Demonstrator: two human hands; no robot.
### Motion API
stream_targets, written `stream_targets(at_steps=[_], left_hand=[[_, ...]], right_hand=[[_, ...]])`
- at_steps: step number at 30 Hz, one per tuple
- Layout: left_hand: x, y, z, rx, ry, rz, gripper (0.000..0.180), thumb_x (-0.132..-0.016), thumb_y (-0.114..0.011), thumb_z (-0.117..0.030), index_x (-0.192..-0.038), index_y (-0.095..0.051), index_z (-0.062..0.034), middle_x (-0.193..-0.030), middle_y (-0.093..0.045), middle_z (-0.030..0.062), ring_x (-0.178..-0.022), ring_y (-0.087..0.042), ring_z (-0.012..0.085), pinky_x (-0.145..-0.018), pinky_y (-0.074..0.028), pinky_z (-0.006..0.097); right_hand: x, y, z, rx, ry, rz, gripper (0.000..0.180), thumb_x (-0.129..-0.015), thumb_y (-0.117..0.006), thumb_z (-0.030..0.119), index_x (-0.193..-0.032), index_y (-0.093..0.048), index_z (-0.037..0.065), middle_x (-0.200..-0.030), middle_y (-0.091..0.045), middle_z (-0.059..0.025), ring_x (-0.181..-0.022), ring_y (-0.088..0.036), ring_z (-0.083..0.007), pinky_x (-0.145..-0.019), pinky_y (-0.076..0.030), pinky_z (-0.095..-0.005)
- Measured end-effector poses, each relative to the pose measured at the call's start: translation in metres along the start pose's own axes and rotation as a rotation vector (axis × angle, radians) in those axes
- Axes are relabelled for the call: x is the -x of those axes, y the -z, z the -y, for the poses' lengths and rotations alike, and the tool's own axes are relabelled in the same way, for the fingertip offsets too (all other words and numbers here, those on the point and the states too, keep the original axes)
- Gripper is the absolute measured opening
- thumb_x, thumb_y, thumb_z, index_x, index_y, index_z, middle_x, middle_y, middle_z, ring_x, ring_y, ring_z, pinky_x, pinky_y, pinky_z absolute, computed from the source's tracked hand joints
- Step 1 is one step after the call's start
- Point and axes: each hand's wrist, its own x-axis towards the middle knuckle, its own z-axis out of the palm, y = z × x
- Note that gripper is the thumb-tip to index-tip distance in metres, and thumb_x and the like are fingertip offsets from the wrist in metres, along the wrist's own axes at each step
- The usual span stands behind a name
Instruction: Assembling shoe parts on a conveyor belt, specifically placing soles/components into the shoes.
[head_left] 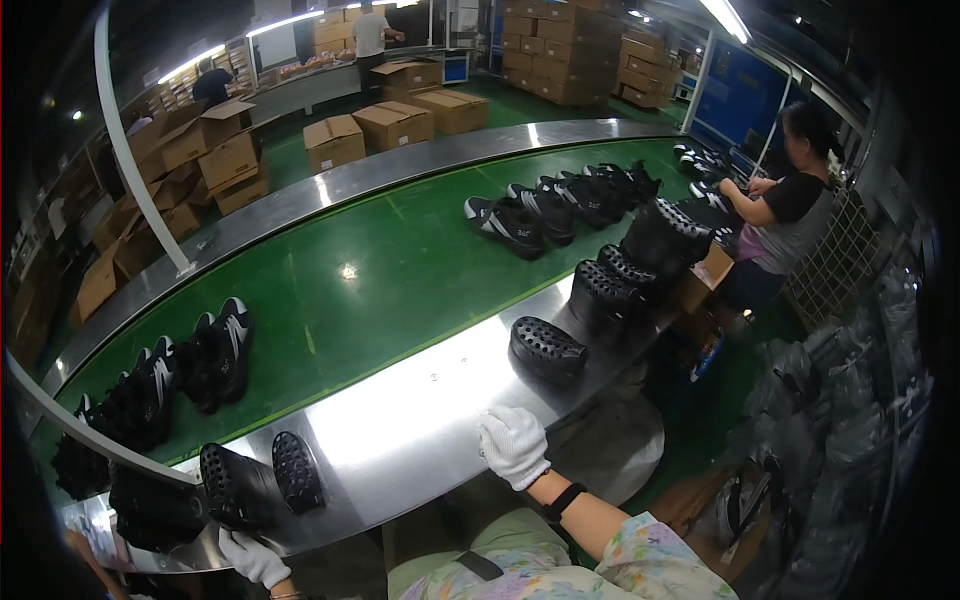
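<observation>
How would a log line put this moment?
Left hand: near black footwear | right hand: at edge of metal ledge | green surface: sneakers

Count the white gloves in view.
2. One covers the left hand, at the near edge of the metal ledge, lower left; the other covers the right hand, farther right along that edge. Others could be hidden.

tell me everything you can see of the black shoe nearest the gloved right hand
The black shoe is chunky and clog-like, with rounded ends and rows of dark dots, apparently holes, across the face turned up. It looks like moulded rubber or plastic with a slight sheen. It rests on the shiny metal ledge, just beyond the gloved right hand, with a gap between them. Its underside is hidden.
</observation>
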Motion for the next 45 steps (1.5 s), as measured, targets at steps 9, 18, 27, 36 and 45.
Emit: stream_targets(at_steps=[9,18,27,36,45], left_hand=[[-0.006,-0.002,0.018,-0.045,-0.035,-0.033,0.029,-0.099,-0.056,-0.008,-0.124,-0.061,0.0046,-0.121,-0.064,0.0196,-0.113,-0.059,0.0350,-0.100,-0.045,0.041],[-0.012,-0.006,0.031,-0.019,-0.040,0.022,0.031,-0.099,-0.055,-0.014,-0.124,-0.062,0.0025,-0.121,-0.065,0.0203,-0.112,-0.061,0.0345,-0.100,-0.046,0.042],[-0.008,0.010,-0.015,-0.057,-0.180,-0.053,0.026,-0.096,-0.057,-0.015,-0.110,-0.066,0.0042,-0.104,-0.069,0.0206,-0.097,-0.065,0.0359,-0.090,-0.053,0.040],[-0.004,0.015,-0.029,-0.055,-0.153,-0.019,0.029,-0.097,-0.055,-0.016,-0.112,-0.066,0.0057,-0.107,-0.069,0.0236,-0.098,-0.065,0.0376,-0.091,-0.051,0.042],[-0.005,0.020,-0.037,-0.001,-0.108,0.030,0.027,-0.097,-0.055,-0.014,-0.112,-0.067,0.0048,-0.104,-0.069,0.0219,-0.095,-0.065,0.0359,-0.089,-0.051,0.041]], right_hand=[[0.004,-0.008,0.001,-0.032,-0.034,0.073,0.008,-0.073,-0.065,0.009,-0.071,-0.057,0.008,-0.074,-0.054,-0.0113,-0.062,-0.055,-0.0327,-0.058,-0.047,-0.0449],[0.010,-0.006,-0.003,-0.023,-0.026,0.110,0.008,-0.077,-0.064,0.010,-0.073,-0.057,0.008,-0.074,-0.054,-0.0113,-0.063,-0.056,-0.0329,-0.057,-0.047,-0.0450],[0.011,-0.009,0.000,0.004,-0.023,0.015,0.012,-0.076,-0.062,0.006,-0.068,-0.054,0.007,-0.067,-0.051,-0.0113,-0.063,-0.056,-0.0329,-0.057,-0.046,-0.0451],[0.009,-0.010,-0.002,0.031,-0.016,0.035,0.011,-0.078,-0.063,0.010,-0.071,-0.055,0.009,-0.074,-0.054,-0.0103,-0.063,-0.055,-0.0321,-0.058,-0.047,-0.0450],[0.015,-0.011,-0.002,0.054,-0.075,0.075,0.009,-0.077,-0.064,0.009,-0.070,-0.058,0.009,-0.073,-0.056,-0.0103,-0.067,-0.058,-0.0336,-0.060,-0.048,-0.0453]])
